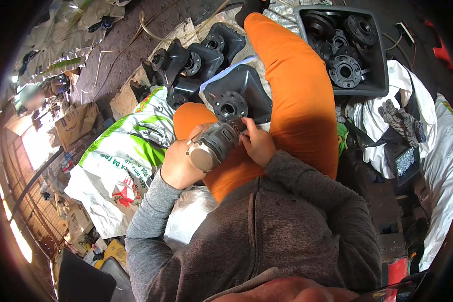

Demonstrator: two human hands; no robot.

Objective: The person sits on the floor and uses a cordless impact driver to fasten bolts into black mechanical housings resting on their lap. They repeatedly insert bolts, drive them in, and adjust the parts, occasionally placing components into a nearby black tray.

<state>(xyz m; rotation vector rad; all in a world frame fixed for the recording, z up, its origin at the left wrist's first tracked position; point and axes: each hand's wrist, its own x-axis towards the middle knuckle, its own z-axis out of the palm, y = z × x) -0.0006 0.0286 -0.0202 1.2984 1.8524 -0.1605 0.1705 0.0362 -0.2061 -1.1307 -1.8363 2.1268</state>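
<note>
My left hand [179, 163] is wrapped round a grey power tool [217, 143] with a round rear cap, held over my lap. At the tool's front end, the bent fingers of my right hand [259, 145] pinch its nose; what lies between the fingertips is hidden. Just beyond the nose, a black metal part with a square flared base and a round, drilled flange [230, 104] rests between my orange-clad legs. The tool's front end overlaps the near rim of that flange, and I cannot tell whether they touch.
Several similar black flared parts [204, 59] stand at the far left. A dark bin [386, 75] of round flanged metal parts sits at the far right. Printed white-and-green sacking [110, 171] lies at my left, a patterned glove [402, 121] on white cloth at my right. A hose [161, 39] crosses the ground.
</note>
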